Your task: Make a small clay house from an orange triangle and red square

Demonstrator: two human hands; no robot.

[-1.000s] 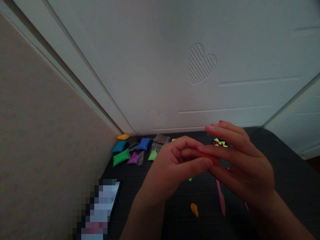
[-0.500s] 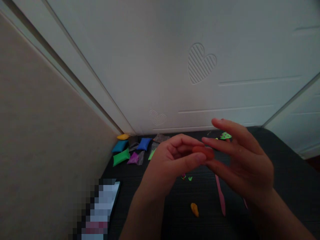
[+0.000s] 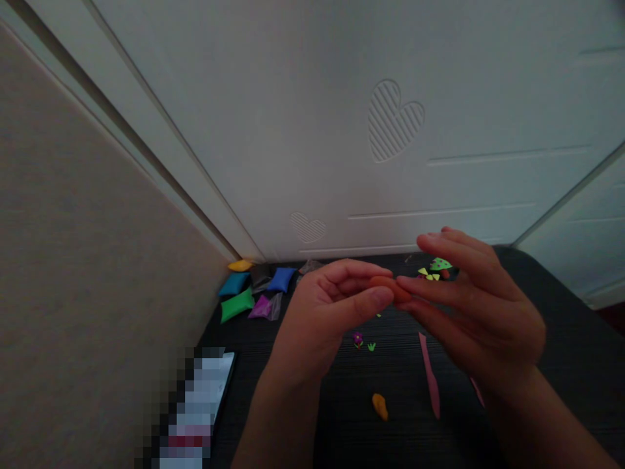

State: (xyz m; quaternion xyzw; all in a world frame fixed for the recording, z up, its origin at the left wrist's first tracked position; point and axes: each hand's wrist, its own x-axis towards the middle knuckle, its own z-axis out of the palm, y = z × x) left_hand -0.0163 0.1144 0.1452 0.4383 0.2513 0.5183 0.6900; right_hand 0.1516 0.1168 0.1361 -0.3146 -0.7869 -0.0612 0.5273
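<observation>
A small orange lump of soft clay (image 3: 390, 287) is pinched between the left hand (image 3: 332, 312) and right hand (image 3: 481, 312). Coloured clay is contained in small clear packets (image 3: 254, 293) on the dark desk (image 3: 561, 339). Since the earlier frame, both hands have been raised slightly.

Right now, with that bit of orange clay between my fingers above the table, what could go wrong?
1. The orange clay piece is pinched only at the fingertips of the left hand and right hand; it could slip and drop.
2. It might land on the tiny flower figure and squash it.
3. The pink modelling tool lies under the right hand, where a lowered wrist could knock it.
</observation>
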